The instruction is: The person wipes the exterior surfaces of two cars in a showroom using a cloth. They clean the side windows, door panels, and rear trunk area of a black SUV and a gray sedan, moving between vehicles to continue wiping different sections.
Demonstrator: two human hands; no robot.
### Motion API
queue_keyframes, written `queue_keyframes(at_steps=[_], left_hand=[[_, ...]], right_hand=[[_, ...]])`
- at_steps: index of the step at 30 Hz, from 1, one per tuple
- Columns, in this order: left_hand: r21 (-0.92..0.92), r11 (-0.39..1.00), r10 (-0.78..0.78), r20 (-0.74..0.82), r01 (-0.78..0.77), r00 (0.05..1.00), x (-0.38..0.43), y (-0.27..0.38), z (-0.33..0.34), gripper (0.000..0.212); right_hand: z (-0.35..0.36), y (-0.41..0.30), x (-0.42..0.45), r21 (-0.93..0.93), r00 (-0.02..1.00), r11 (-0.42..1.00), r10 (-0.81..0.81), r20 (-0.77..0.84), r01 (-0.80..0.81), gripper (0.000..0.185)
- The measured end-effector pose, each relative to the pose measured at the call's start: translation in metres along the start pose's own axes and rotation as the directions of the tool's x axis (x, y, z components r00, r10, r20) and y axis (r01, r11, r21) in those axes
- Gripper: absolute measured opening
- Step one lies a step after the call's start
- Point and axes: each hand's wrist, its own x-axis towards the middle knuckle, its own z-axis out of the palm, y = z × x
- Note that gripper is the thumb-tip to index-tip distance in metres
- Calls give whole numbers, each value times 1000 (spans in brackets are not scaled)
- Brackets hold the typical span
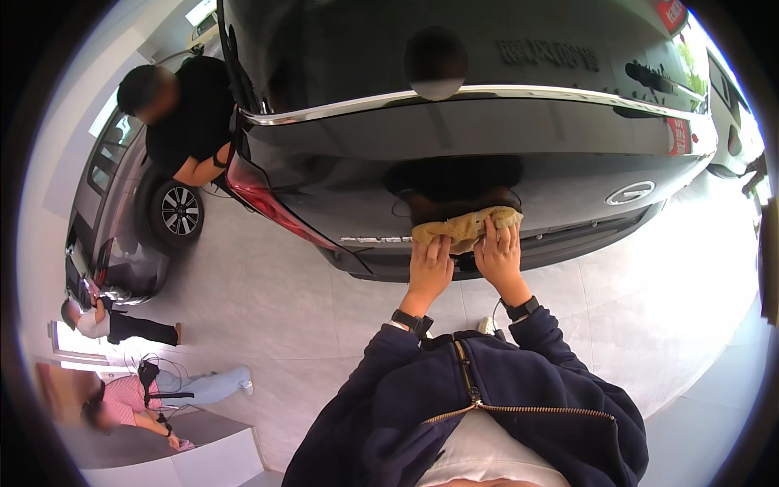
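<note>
A bunched tan cloth (pixel 459 231) lies against the tailgate (pixel 341 176) of a dark car, just above its lower edge. My left hand (pixel 430 265) grips the left end of the cloth, fingers pressed on its front. The cloth's right end is under the fingers of my right hand (pixel 500 252). Silver lettering (pixel 374 239) on the tailgate runs up to the cloth's left end, and part of it may be covered. To the right of my hands is a round silver emblem (pixel 630 193).
A red tail light (pixel 274 210) marks the car's left corner, where a person in black (pixel 188 122) leans in close. Another car (pixel 122 243) stands at the left. Two more people, one in a striped top (pixel 125 392), are at the lower left. Pale tiles (pixel 274 316) cover the floor.
</note>
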Motion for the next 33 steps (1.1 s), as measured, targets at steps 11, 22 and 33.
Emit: queue_keyframes(at_steps=[11,22,33], left_hand=[[43,999,-19,-96,23,995,65,22,-46,53],[64,995,-58,-305,81,951,157,61,-42,58],[304,950,152,-248,-72,957,117,107,45,47]], right_hand=[[-72,5,62,383,958,893,281,-59,-238,61],[-61,61,136,-106,957,991,-106,-271,79,49],[-39,129,40,-251,965,968,-62,-256,-5,45]])
